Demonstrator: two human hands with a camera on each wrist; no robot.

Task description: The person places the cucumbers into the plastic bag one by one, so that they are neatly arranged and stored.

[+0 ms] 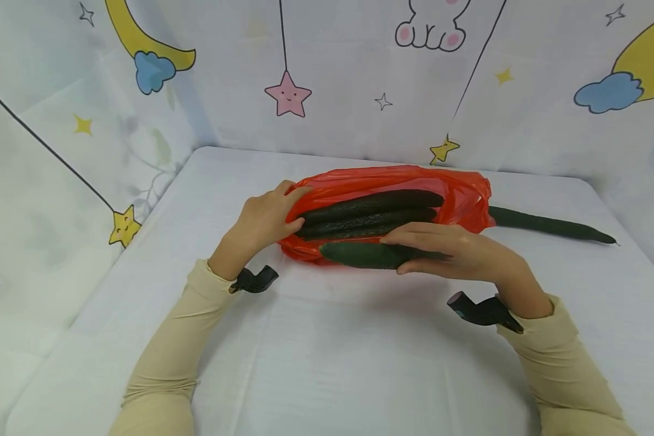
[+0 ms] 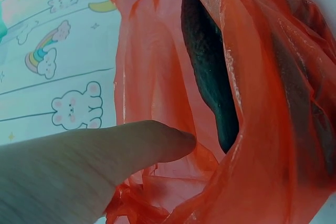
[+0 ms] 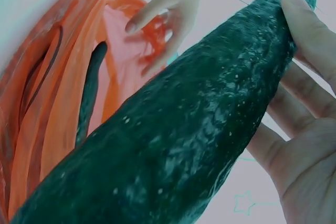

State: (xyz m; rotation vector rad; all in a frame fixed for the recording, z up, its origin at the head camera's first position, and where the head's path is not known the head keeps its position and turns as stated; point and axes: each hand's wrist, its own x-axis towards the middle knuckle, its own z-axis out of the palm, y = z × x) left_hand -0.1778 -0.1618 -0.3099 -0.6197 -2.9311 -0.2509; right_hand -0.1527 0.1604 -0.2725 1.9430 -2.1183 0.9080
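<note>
My right hand (image 1: 469,254) grips a dark green cucumber (image 1: 356,255), thumb on one side and fingers on the other. This cucumber lies level along the near edge of a red plastic bag (image 1: 465,191); large and bumpy, it crosses the right wrist view. Inside the bag's wide mouth lie more cucumbers (image 1: 381,201), side by side. At the bag's left end is my left hand (image 1: 264,215), its fingers spread and fairly straight against the plastic. Its thumb (image 2: 157,140) reaches over the bag's opening in the left wrist view.
Another cucumber (image 1: 556,225) sticks out from behind the bag's right end, on the white tabletop (image 1: 327,363). A cloth wall printed with stars and moons (image 1: 338,48) rises behind the table. Black devices (image 1: 256,280) are strapped to both wrists.
</note>
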